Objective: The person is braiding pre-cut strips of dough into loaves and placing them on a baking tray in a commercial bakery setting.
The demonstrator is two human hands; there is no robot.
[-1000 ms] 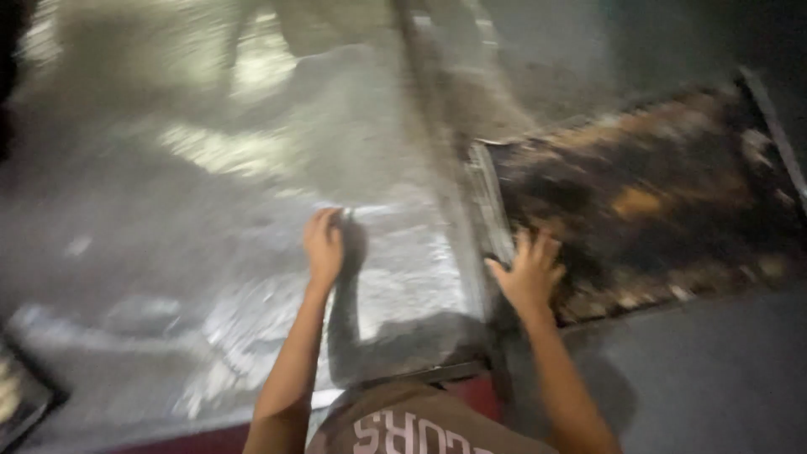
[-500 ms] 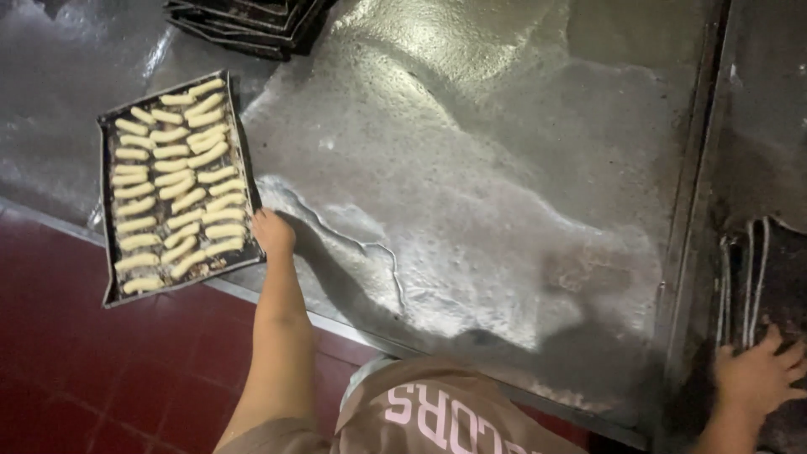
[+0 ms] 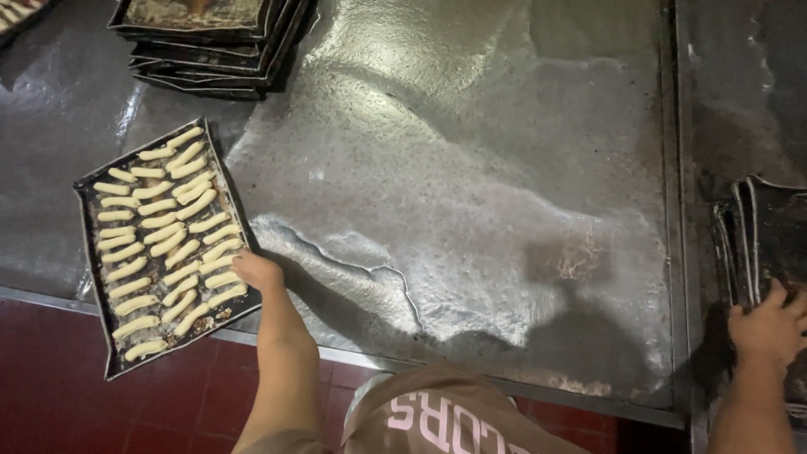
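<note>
My left hand [image 3: 255, 271] grips the right edge of a dark baking tray [image 3: 91, 256] that carries several rows of pale dough sticks [image 3: 164, 240]. The tray lies at the front left of a shiny metal table [image 3: 471, 193], with its near corner hanging over the table's edge. At the far right my right hand [image 3: 769, 324] rests flat on a stack of dark empty trays [image 3: 761, 235], fingers spread.
A pile of dark trays [image 3: 210, 42] stands at the back left of the table. Another tray corner [image 3: 17, 13] shows at the top left. A raised metal seam [image 3: 677, 210] divides the table near the right. Red tiled floor [image 3: 50, 378] lies below.
The view has swung left from the right-hand trays to the filled tray. My left hand went from flat on the table to the tray's edge; my right hand stayed on the stack.
</note>
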